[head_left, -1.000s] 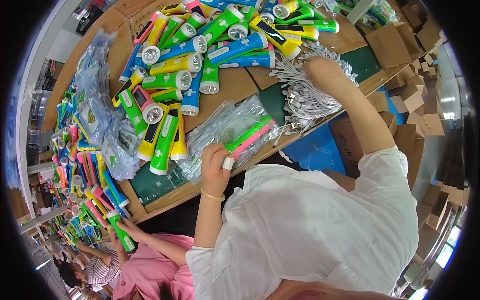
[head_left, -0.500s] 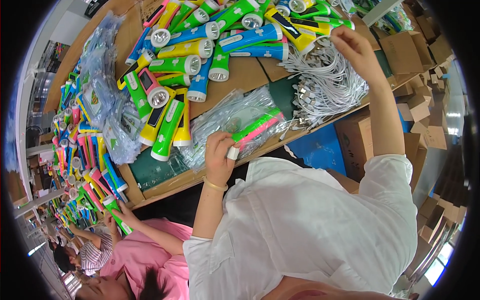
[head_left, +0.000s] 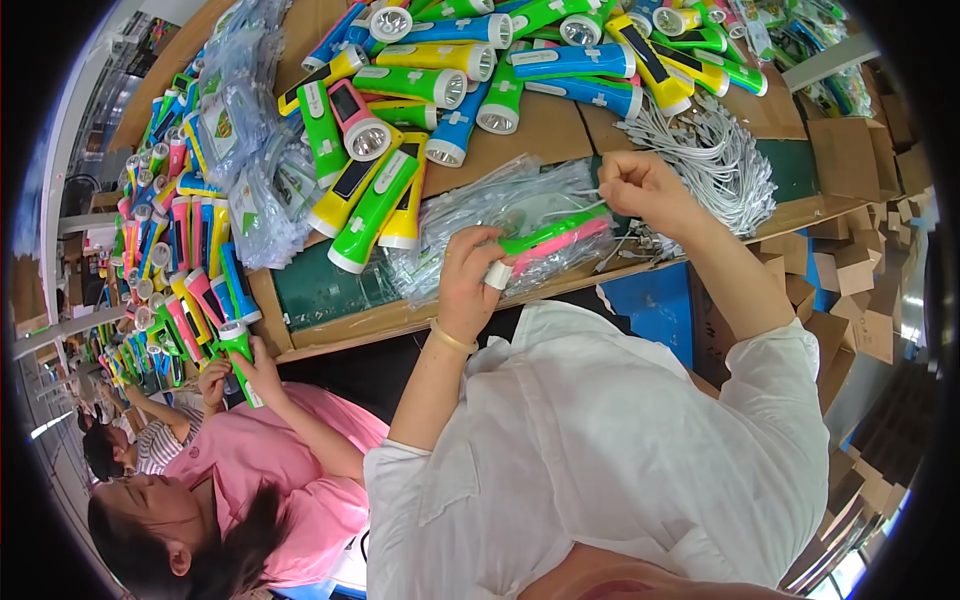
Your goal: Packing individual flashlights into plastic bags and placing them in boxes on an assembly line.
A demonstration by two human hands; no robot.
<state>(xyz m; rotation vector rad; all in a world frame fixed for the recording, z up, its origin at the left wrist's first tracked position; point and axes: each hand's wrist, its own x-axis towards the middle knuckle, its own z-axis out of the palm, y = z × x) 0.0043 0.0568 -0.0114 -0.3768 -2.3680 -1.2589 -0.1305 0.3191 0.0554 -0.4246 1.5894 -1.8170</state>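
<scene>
Green-and-pink flashlight (head_left: pixel 545 237): in front of the person's chest, tilted up toward the right, its far end over the clear bags; whether it rests on them cannot be told.
Left hand (head_left: pixel 468 283): fingers curled closed around the flashlight's near end, beside its white head (head_left: pixel 498 275).
Right hand (head_left: pixel 645 190): nearly closed, thumb and fingertips pinching a thin white cable (head_left: pixel 602 190) near the flashlight's far end.
Clear bags (head_left: pixel 430 232): stacked flat on the surface (head_left: pixel 315 290), behind the left hand; fine print on them, blurred.
Cable heap (head_left: pixel 725 175): white, loose, just right of the right hand.
Flashlight pile (head_left: pixel 575 63): blue, green, yellow and pink, beyond the bags; several bear white crosses and pale oblong labels (head_left: pixel 392 172), lettering too small to read.
Bag heap (head_left: pixel 245 125): bluish, left of the pile, showing small green-and-yellow printed patches.
Cartons (head_left: pixel 870 325): brown cardboard, far right, dark markings, illegible.
Co-worker (head_left: pixel 245 455): pink top, left side, gripping a green flashlight (head_left: pixel 240 362).
</scene>
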